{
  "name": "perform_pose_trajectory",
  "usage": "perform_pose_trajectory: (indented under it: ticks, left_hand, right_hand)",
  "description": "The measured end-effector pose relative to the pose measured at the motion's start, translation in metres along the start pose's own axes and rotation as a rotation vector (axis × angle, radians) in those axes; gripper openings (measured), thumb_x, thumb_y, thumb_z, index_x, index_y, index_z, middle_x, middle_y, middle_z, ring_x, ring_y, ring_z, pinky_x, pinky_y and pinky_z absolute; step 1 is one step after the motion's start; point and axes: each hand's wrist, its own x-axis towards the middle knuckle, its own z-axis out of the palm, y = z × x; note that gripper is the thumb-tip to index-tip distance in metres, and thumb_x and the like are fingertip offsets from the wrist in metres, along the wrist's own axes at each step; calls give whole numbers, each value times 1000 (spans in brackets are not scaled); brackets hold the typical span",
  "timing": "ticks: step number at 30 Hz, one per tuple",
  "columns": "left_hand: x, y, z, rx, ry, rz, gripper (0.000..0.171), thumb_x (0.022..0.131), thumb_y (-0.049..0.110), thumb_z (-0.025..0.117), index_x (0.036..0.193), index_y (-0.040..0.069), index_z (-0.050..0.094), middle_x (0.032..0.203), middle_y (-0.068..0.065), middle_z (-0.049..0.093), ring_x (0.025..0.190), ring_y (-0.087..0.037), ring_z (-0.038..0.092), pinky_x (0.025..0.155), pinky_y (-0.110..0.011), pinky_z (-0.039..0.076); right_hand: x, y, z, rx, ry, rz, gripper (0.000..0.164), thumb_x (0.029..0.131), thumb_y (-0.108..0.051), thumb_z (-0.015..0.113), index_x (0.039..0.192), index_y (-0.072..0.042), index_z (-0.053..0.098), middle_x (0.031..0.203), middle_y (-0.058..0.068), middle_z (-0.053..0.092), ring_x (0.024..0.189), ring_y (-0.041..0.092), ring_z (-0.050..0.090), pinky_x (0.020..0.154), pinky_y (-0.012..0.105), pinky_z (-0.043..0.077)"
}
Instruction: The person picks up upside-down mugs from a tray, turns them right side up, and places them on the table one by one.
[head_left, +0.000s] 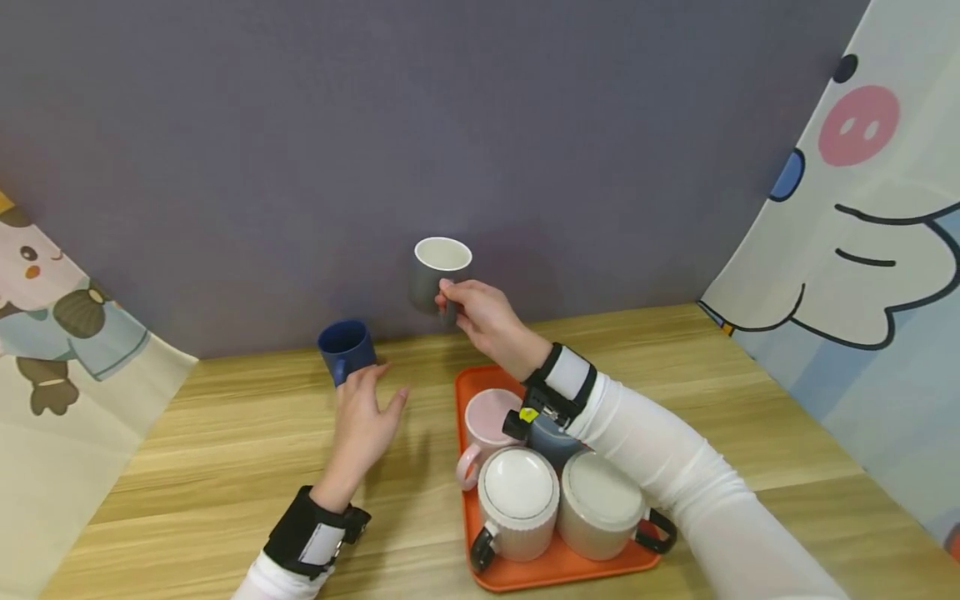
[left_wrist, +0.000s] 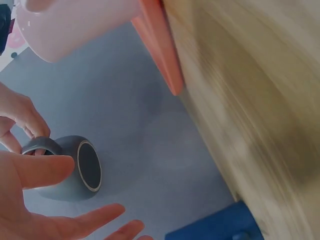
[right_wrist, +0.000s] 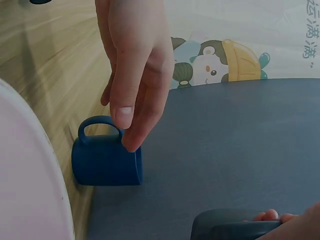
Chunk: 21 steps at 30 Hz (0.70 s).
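A dark grey mug [head_left: 427, 287] with a white inside is held upright above the table's back edge. My right hand [head_left: 491, 321] grips it by the handle, as the left wrist view also shows, with the mug's underside [left_wrist: 90, 166] visible there. At the back left, a blue mug [head_left: 347, 342] stands upright on the table, its handle towards me. My left hand [head_left: 363, 421] is just in front of this mug, fingers spread and holding nothing; its fingertips overlap the mug's handle side in the head view.
An orange tray [head_left: 558, 567] stands at front right under my right forearm. On it are a pink mug [head_left: 491, 417], a blue-grey mug [head_left: 555, 443] partly hidden by the wrist strap, and two upside-down pale mugs [head_left: 519, 492] with dark handles. A grey wall [head_left: 300, 167] rises behind the table.
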Motion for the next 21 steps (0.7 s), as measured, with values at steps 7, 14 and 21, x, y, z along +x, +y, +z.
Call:
perform_pose_trajectory:
  ticks: [7, 14, 21]
  left_hand:
    - [-8, -13, -14, 38, 0, -18, 50, 92, 20, 59, 134, -5, 46, 141, -27, 36, 127, -43, 29, 103, -54, 28]
    - [-13, -24, -24, 78, 10, -35, 50, 92, 20, 59, 133, -6, 45, 141, -29, 35, 126, -46, 28, 101, -55, 27]
    - [-16, -34, -32, 106, 36, -42, 50, 92, 19, 59, 132, -7, 46, 138, -31, 37, 123, -47, 29, 99, -55, 27]
  right_hand:
    - [5, 6, 12, 11, 14, 21, 14, 93, -7, 58, 79, -7, 57, 74, 1, 59, 72, 11, 59, 73, 23, 48]
    - [9, 11, 16, -5, 30, 27, 16, 92, -8, 60, 76, -7, 58, 71, 1, 59, 70, 12, 58, 71, 22, 48]
    - [16, 21, 24, 8, 51, 53, 13, 90, -5, 62, 77, -5, 60, 69, 1, 59, 65, 10, 57, 68, 22, 48]
